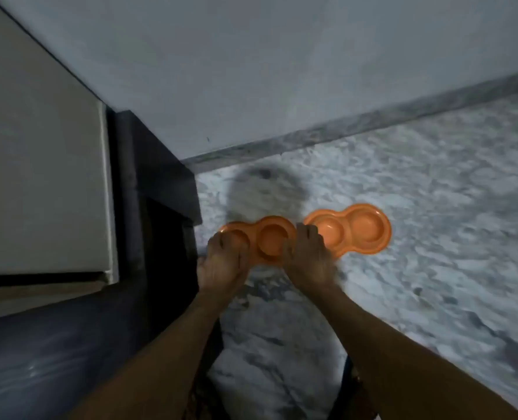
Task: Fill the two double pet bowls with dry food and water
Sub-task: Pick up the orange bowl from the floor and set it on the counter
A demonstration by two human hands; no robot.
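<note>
Two orange double pet bowls lie on the marble floor near the wall. The left double bowl (271, 239) is gripped at both ends: my left hand (222, 263) holds its left end with fingers over the left cup, and my right hand (307, 257) holds its right end. The right double bowl (356, 231) sits just beyond my right hand, touching or nearly touching the left one. All visible cups look empty. No food or water is in view.
A dark counter or cabinet base (157, 189) stands at the left with a pale panel (39, 177) above it. The grey wall (282, 71) and its marble skirting (342, 128) run behind the bowls. Marble floor (433, 222) stretches to the right.
</note>
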